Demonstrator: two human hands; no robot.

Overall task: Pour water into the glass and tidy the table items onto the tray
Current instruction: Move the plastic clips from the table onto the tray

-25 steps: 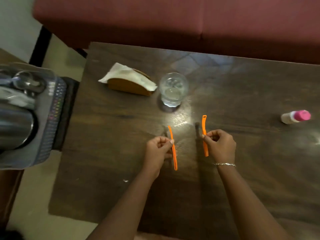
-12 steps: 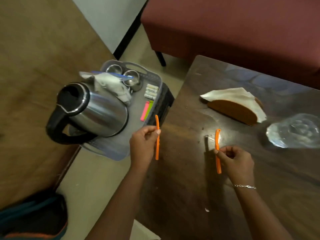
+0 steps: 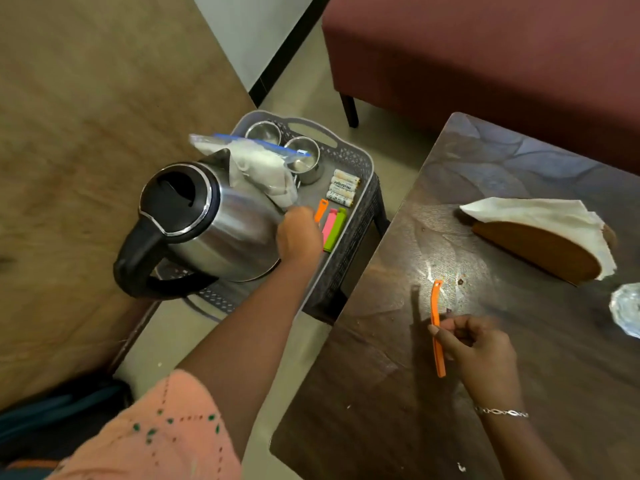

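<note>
My left hand (image 3: 300, 234) is over the grey tray (image 3: 360, 161), holding an orange clip (image 3: 321, 209) whose tip sticks out beside a pink clip (image 3: 329, 227) and a green clip (image 3: 336, 231) lying on the tray. My right hand (image 3: 479, 351) pinches a second orange clip (image 3: 436, 320) just above the dark wooden table (image 3: 398, 393). The steel kettle (image 3: 207, 223) stands on the tray. The glass (image 3: 627, 311) shows only partly at the right edge.
On the tray are also two steel cups (image 3: 302, 157), several batteries (image 3: 341, 188) and a plastic bag (image 3: 256, 164). A napkin holder with a white napkin (image 3: 540, 233) stands on the table. A maroon sofa (image 3: 485, 57) lies behind.
My left hand has carried its orange clip from the table's left edge onto the tray, next to the pink and green clips. The right hand stays over the table with its clip.
</note>
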